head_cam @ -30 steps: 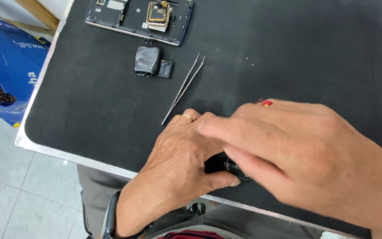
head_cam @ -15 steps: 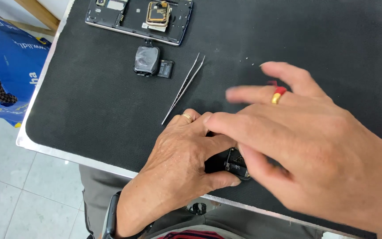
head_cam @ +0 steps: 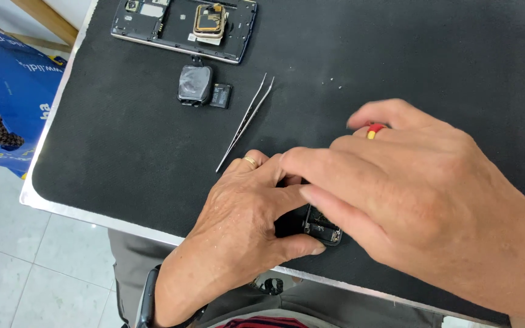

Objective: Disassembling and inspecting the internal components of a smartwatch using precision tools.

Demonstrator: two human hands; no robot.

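Observation:
My left hand (head_cam: 247,222) rests near the table's front edge, its fingers and thumb closed around a small dark electronic part (head_cam: 321,227) that shows circuitry at its open end. My right hand (head_cam: 423,200) lies over the same part from the right, fingers stretched left and touching my left hand. A small red and yellow object (head_cam: 374,129) sits between two right fingers. Most of the dark part is hidden under both hands.
On the black mat (head_cam: 123,152), metal tweezers (head_cam: 247,119) lie just beyond my left hand. Further back are a small black module (head_cam: 194,84), a little square chip (head_cam: 220,96) and an opened phone body (head_cam: 183,24). A blue bag (head_cam: 7,103) stands on the floor at the left.
My right hand has spread and slid slightly right and back, uncovering the red and yellow object between its fingers. My left hand keeps its hold on the dark part.

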